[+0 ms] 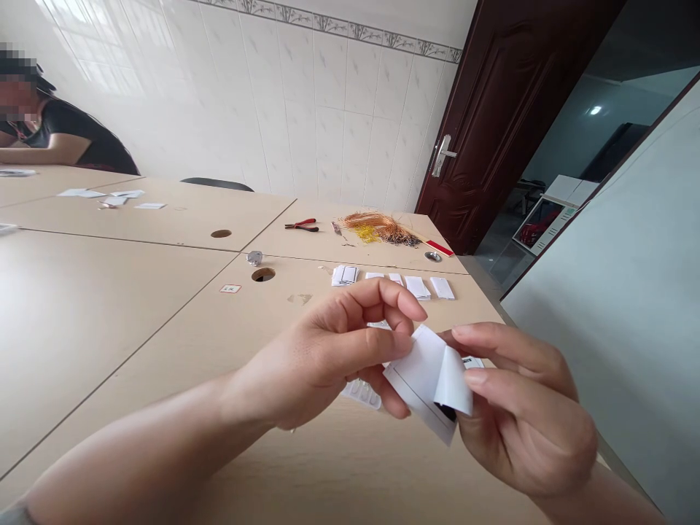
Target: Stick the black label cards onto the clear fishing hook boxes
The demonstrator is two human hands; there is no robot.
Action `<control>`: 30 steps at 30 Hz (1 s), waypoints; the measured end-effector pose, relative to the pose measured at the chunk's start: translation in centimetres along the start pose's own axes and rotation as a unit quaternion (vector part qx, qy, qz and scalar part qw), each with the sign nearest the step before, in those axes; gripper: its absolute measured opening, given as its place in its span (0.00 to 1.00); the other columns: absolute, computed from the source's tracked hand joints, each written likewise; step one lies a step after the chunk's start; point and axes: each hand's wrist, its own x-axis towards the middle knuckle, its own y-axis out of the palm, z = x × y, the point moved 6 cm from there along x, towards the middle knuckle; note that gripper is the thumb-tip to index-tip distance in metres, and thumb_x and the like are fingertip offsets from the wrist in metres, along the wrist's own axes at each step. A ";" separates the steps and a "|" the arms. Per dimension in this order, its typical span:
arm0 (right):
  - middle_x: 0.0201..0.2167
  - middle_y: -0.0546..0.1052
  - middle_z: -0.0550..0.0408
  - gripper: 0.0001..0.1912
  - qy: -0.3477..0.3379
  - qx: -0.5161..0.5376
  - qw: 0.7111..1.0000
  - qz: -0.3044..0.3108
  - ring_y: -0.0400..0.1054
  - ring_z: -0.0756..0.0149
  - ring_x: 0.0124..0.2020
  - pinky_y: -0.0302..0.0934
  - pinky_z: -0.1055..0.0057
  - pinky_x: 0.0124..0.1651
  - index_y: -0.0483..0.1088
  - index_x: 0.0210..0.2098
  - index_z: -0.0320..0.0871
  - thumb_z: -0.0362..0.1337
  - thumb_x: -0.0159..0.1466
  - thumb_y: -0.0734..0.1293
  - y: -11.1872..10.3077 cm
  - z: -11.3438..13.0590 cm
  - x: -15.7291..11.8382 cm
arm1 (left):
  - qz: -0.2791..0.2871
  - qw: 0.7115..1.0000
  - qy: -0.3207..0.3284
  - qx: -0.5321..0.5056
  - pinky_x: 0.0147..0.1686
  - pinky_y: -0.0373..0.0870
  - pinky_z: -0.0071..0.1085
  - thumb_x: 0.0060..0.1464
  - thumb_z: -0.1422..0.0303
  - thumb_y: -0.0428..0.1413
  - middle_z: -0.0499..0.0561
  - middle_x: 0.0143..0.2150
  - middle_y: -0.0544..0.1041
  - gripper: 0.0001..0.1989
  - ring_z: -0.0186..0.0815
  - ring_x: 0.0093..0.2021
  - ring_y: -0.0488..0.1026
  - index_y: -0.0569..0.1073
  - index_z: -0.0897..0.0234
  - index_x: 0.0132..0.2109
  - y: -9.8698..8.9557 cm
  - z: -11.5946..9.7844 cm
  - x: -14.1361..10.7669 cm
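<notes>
A white paper card with a thin black line along one edge is up in the air between my two hands. My left hand pinches its left side between thumb and fingers. On the card's right, a white flap curls up, and a black patch shows beneath it. The fingers of my right hand grip this flap at its edge. Partly hidden below my left hand lies a clear plastic tray on the table.
Beyond my hands, several stacks of white cards line the table. Farther back are pliers, a bundle of copper-coloured wire and a tape roll. Near a round hole sits a crumpled silvery piece. A person sits far left.
</notes>
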 end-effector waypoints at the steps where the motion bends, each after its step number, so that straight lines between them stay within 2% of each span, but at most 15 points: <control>1: 0.49 0.73 0.48 0.10 0.000 0.003 1.000 0.000 0.76 0.61 0.46 0.78 0.66 0.37 0.69 0.41 0.46 0.25 0.67 0.61 0.0 0.0 0.0 | -0.002 1.000 0.000 0.000 0.26 0.82 0.20 0.61 0.80 0.57 0.44 0.32 0.73 0.08 0.26 0.27 0.75 0.79 0.64 0.40 0.0 0.0 0.0; 7: 0.50 0.73 0.47 0.11 -0.012 0.009 1.000 0.001 0.75 0.62 0.47 0.78 0.66 0.37 0.68 0.40 0.45 0.25 0.68 0.59 0.1 0.0 -0.1 | -0.007 1.000 0.001 0.005 0.26 0.82 0.20 0.61 0.80 0.56 0.44 0.32 0.73 0.08 0.25 0.27 0.75 0.78 0.65 0.40 -0.1 -0.1 0.0; 15: 0.51 0.73 0.48 0.12 -0.004 0.017 1.000 -0.005 0.76 0.63 0.49 0.76 0.69 0.40 0.68 0.38 0.46 0.22 0.62 0.62 -0.1 -0.2 -0.2 | -0.012 1.000 0.007 0.012 0.25 0.81 0.20 0.60 0.78 0.58 0.44 0.33 0.71 0.06 0.25 0.27 0.73 0.78 0.64 0.39 -0.1 -0.1 0.0; 21: 0.53 0.72 0.49 0.11 0.015 0.036 0.999 -0.003 0.75 0.61 0.47 0.79 0.64 0.37 0.68 0.37 0.48 0.24 0.62 0.64 0.1 -0.1 -0.4 | -0.014 1.000 0.007 0.016 0.25 0.81 0.20 0.60 0.77 0.59 0.44 0.33 0.71 0.05 0.26 0.27 0.73 0.78 0.63 0.39 -0.1 0.0 -0.1; 23: 0.52 0.73 0.48 0.13 0.043 0.063 0.997 -0.018 0.75 0.61 0.47 0.79 0.64 0.38 0.69 0.39 0.48 0.23 0.61 0.66 0.2 -0.2 -0.5 | -0.016 1.000 0.008 0.018 0.26 0.81 0.21 0.60 0.76 0.60 0.44 0.33 0.71 0.04 0.26 0.27 0.74 0.78 0.63 0.39 -0.1 0.0 -0.1; 26: 0.52 0.75 0.48 0.22 0.123 0.153 0.979 -0.045 0.75 0.60 0.50 0.79 0.64 0.40 0.68 0.51 0.49 0.22 0.61 0.68 0.5 -0.9 -0.4 | -0.018 1.000 0.014 0.019 0.26 0.81 0.21 0.60 0.75 0.61 0.43 0.33 0.71 0.03 0.26 0.27 0.75 0.78 0.63 0.38 -0.1 -0.1 -0.1; 28: 0.50 0.77 0.50 0.27 0.196 0.239 0.951 -0.031 0.77 0.61 0.47 0.78 0.65 0.40 0.64 0.58 0.52 0.25 0.63 0.69 1.1 -1.5 -0.3 | -0.022 0.999 0.026 0.023 0.27 0.81 0.21 0.60 0.74 0.61 0.43 0.33 0.72 0.03 0.26 0.28 0.75 0.78 0.62 0.39 -0.1 -0.3 -0.1; 30: 0.44 0.80 0.55 0.26 0.283 0.329 0.901 0.012 0.78 0.66 0.40 0.77 0.70 0.36 0.62 0.60 0.57 0.30 0.66 0.69 2.0 -2.1 -0.3 | -0.029 0.998 0.047 0.031 0.28 0.80 0.21 0.60 0.74 0.61 0.44 0.33 0.73 0.02 0.27 0.28 0.75 0.78 0.62 0.39 -0.2 -0.6 -0.1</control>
